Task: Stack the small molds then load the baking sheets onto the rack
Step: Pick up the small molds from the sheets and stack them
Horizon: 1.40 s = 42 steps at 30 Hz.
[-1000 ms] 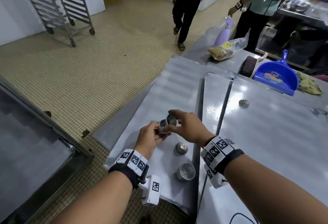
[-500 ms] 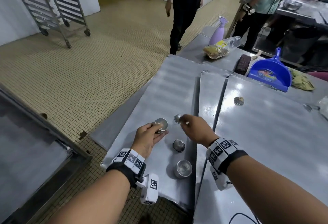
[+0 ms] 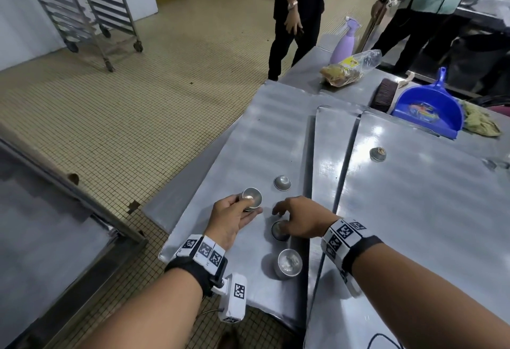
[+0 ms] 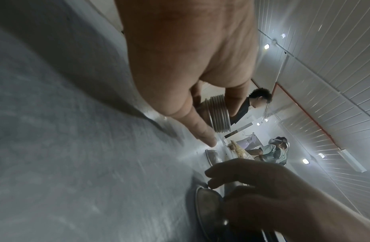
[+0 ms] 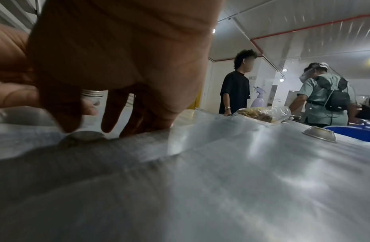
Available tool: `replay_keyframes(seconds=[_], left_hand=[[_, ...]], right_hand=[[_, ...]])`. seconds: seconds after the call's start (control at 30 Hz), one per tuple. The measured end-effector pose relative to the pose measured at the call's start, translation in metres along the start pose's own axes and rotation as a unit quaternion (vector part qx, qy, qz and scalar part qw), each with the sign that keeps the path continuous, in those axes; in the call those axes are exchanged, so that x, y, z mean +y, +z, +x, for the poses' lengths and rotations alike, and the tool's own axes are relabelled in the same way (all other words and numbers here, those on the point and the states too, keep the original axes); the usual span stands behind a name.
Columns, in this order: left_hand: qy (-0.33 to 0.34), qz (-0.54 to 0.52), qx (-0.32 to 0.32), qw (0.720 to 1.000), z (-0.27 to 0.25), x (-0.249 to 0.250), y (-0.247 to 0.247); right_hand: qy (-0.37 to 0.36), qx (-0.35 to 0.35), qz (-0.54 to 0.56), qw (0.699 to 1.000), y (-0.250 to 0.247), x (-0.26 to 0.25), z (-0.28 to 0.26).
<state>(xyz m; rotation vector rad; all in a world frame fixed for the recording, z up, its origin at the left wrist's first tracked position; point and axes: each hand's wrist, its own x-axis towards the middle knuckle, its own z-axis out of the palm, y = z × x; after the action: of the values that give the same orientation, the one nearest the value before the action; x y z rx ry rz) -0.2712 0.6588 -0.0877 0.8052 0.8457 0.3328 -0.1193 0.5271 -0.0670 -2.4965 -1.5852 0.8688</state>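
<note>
Right now your left hand (image 3: pixel 230 217) pinches the nested mold stack (image 3: pixel 251 199) between thumb and fingers, just off the baking sheet (image 3: pixel 265 133). Your right hand (image 3: pixel 299 220) hangs over the upturned mold (image 3: pixel 279 230), fingers curled down around it — whether they've closed on it I can't tell. Pinch its sides, flip it to match the stack, seat it squarely — then take the mold (image 3: pixel 282 182) beyond your fingertips.
</note>
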Motion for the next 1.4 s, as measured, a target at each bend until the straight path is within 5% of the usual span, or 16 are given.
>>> replay_keyframes(seconds=[0.13, 0.3, 0.57, 0.83, 1.4], left_hand=[[-0.003, -0.006, 0.003, 1.000, 0.002, 0.000, -0.001], [-0.003, -0.004, 0.002, 1.000, 0.003, 0.000, 0.001], [-0.006, 0.004, -0.007, 1.000, 0.010, -0.002, 0.002], [-0.003, 0.014, -0.006, 1.000, 0.013, -0.004, 0.002], [0.003, 0.026, -0.003, 1.000, 0.002, 0.002, -0.003]], right_hand=[[-0.020, -0.012, -0.011, 1.000, 0.003, 0.005, 0.001], [0.035, 0.083, 0.017, 0.996, 0.005, 0.008, 0.006], [0.041, 0.086, 0.015, 0.995, 0.009, 0.013, 0.014], [0.028, 0.154, 0.131, 0.979, 0.004, 0.015, 0.011], [0.045, 0.145, 0.076, 0.985, 0.004, 0.013, 0.013]])
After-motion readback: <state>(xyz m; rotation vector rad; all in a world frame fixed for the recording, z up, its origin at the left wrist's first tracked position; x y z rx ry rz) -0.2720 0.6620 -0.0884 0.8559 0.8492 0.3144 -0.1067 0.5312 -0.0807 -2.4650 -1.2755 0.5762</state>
